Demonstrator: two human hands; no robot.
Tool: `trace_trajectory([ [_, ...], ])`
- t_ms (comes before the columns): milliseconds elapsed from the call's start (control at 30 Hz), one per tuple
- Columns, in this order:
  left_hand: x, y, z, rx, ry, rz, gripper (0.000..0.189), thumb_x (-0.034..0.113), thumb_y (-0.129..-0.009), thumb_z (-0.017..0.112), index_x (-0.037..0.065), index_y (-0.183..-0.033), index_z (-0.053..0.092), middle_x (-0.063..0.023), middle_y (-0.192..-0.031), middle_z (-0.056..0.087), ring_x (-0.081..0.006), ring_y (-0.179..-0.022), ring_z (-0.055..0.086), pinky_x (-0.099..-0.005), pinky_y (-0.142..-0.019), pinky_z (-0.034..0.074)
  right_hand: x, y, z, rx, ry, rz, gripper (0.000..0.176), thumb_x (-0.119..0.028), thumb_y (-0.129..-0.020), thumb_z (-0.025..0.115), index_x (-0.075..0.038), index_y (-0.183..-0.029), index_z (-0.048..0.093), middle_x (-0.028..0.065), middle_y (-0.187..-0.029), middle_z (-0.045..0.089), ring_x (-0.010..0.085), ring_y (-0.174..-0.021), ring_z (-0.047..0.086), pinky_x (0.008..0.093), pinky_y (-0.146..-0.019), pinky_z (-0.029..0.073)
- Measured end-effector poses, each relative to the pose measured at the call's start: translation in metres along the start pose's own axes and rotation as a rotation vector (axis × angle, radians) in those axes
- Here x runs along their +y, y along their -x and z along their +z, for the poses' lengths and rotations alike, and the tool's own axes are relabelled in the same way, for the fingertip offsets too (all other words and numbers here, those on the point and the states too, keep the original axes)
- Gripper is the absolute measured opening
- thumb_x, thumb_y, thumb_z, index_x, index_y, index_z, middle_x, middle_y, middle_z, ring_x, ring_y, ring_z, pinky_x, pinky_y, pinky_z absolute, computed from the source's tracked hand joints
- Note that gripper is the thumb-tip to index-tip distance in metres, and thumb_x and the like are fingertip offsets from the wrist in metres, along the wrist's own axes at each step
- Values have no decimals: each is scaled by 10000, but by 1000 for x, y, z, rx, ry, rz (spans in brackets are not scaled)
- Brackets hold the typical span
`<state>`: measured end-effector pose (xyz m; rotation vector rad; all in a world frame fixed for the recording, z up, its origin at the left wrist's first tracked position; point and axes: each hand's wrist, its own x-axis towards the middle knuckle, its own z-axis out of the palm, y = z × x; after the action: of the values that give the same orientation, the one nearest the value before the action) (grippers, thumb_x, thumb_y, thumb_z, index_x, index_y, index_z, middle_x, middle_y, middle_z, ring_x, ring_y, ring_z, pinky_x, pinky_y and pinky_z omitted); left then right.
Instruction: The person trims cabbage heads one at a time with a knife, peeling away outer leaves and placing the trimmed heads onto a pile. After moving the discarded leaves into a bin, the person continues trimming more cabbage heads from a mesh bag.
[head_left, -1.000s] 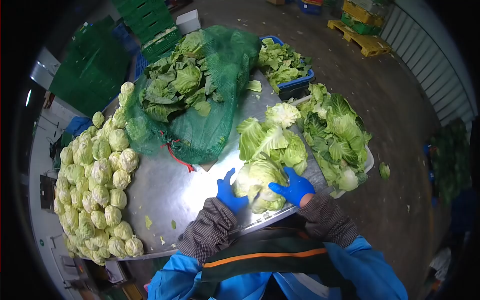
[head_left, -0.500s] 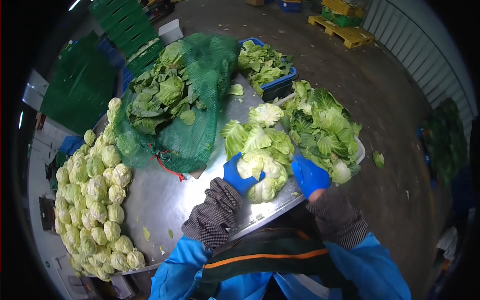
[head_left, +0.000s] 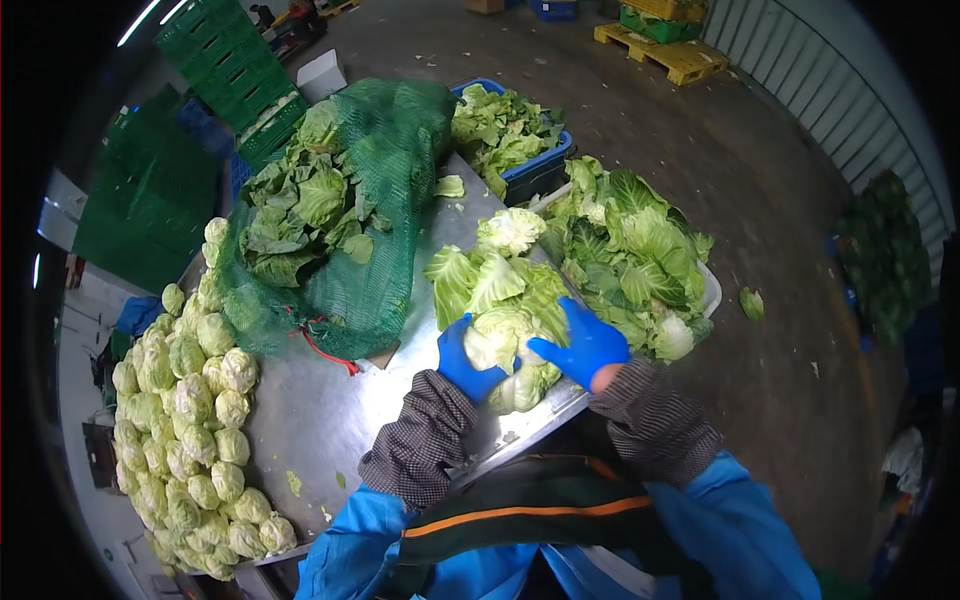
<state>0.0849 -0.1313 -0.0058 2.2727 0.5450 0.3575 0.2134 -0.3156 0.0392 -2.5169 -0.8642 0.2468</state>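
Observation:
A pale green cabbage (head_left: 496, 340) sits near the front edge of the metal table, held between both gloved hands. My left hand (head_left: 466, 362), in a blue glove, cups its left side with fingers curled round it. On the cabbage's right side is my right hand (head_left: 592, 345), also blue-gloved, its thumb pointing left across the head and its other fingers against the outer leaves. Loose outer leaves (head_left: 462, 285) lie just beyond, along with a whitish leafy piece (head_left: 511, 231).
Many trimmed cabbages (head_left: 194, 400) are piled at the left of the metal table (head_left: 300, 420). A green mesh sack (head_left: 390, 200) holding cabbages lies at the back. A white bin (head_left: 712, 292) and a blue crate (head_left: 540, 165), both full of leaves, stand along the right side.
My right hand has moved left from beside the bin onto the cabbage. My left hand stays on it. The whole view has shifted slightly.

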Motion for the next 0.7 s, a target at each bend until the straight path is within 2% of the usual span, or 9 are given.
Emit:
trace_trajectory([
  [100,-18,6,1,-8,152,52,974,352,-590,878,-40,-1311,352,-217,-1212,478,-298,-1144,498,-396,-990,412,6,-23,20,-216,-162,71,743,-594,-799,568,-94,-1333,439,196,-1220,565,351,-1050,583,432,-884,473],
  [233,-42,27,6,31,497,-13,980,291,-604,875,-17,-1343,309,-204,-1231,453,-303,-1188,455,-418,-1028,362,0,-30,24,-282,-181,140,539,-369,-833,612,-125,-1294,478,171,-1092,631,338,-972,617,420,-825,497],
  [367,-69,72,8,33,470,47,1017,173,-662,844,12,-1388,150,-210,-1318,412,-288,-1215,453,-405,-1032,366,49,-47,67,-99,-150,144,426,-307,-840,605,-121,-1220,556,176,-971,656,349,-872,632,433,-748,508],
  [433,-40,86,-12,-47,842,-243,984,167,-621,878,23,-1343,225,-219,-1342,406,-260,-1207,473,-410,-1003,409,49,-50,72,-55,-155,53,424,-304,-838,608,-124,-1218,555,179,-960,656,353,-862,632,430,-741,509],
  [500,-37,90,-32,-65,398,-124,987,281,-633,864,-4,-1335,231,-244,-1337,404,-295,-1268,407,-411,-1039,353,37,-49,67,-43,-191,-16,422,-302,-837,610,-128,-1217,554,184,-946,655,361,-850,631,429,-735,510],
  [533,0,70,-58,23,-36,252,978,409,-624,839,-27,-1327,318,-261,-1341,394,-372,-1264,400,-455,-1048,339,14,-50,52,-53,-221,-49,421,-302,-837,611,-131,-1217,552,188,-939,653,367,-843,630,429,-733,510],
  [567,-10,50,-62,-77,-43,424,1016,536,-588,803,-1,-1340,381,-279,-1366,366,-445,-1257,378,-504,-1055,317,-3,-54,44,-60,-252,-83,421,-301,-836,612,-133,-1217,551,193,-931,652,373,-836,629,430,-730,511],
  [633,8,33,-56,-290,-242,386,1033,576,-569,786,52,-1366,390,-277,-1389,352,-463,-1257,369,-526,-1055,306,-7,-69,51,7,-287,-142,408,-304,-852,587,-121,-1213,538,213,-942,641,397,-851,619,445,-744,507],
  [700,-14,19,-57,-269,-190,305,1016,533,-563,816,63,-1361,400,-273,-1379,371,-429,-1238,406,-471,-1034,345,1,-92,54,100,-289,-53,380,-284,-878,546,-60,-1186,533,228,-995,632,400,-901,614,451,-777,504],
])
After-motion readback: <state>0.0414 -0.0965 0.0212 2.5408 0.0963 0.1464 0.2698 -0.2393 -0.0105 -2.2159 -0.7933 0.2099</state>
